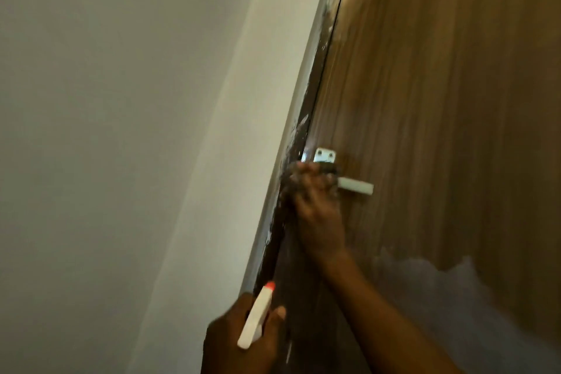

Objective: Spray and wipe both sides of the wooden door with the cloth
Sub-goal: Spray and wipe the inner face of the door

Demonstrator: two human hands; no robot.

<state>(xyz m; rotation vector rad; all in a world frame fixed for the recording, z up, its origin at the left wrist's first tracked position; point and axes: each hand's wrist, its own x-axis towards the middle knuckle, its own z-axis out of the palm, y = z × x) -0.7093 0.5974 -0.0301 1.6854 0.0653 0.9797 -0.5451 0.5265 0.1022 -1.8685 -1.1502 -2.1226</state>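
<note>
Obs., standing beside the person at the door. The view is motion-blurred, so finger detail is poor.

Wooden door (440,100): fills the right of the view, grain running vertical. It sits closed or nearly closed against the dark door frame (306,106), which carries pale, paint-like smears. Plain wall (121,130) to the left.

Right hand (315,203): reaches up from lower right to the latch side of the door. The grip is closed, fingers bunched over a dark cloth (306,173). It presses the cloth to the door face right at the edge, just below a small metal bracket (325,155) and against the near end of a white latch bar (355,188). Judgement: the wiping step is in hand, working round the hardware where grime collects. Bunching the cloth gives a firm pad for the narrow strip between bar and frame.

Left hand (236,337): low, near the frame, grip wrapped round the head of a spray bottle (258,316). The head is white, and its orange nozzle points up toward the door edge. The bottle body is hidden. It is probably held close so a spray can follow without setting anything down.

Greyish patch (440,297) on the lower door: wet film or reflection, cannot tell.

Progress: this side is underway. The other side is not visible, so there is nothing to record on it.
</note>
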